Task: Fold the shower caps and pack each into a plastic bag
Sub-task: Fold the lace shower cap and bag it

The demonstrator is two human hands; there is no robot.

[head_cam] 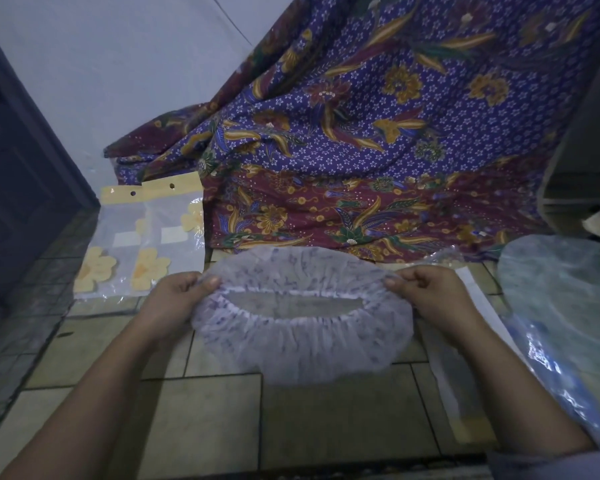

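Pinches filmy purple-printed plastic shower cap (302, 344), likely slippery, at opposite rim ends mid-frame with left hand (181, 296), right hand (426, 292).

- White shower cap (302, 341) with purple print, stretched sideways, elastic opening a long oval.
- Two clear plastic bags (142, 237), yellow-topped, lie overlapping on the floor (201, 410), left.

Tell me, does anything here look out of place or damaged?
Nothing stands out. The left hand and right hand pinch the shower cap by its rim above the tiled floor; the plastic bags lie flat.
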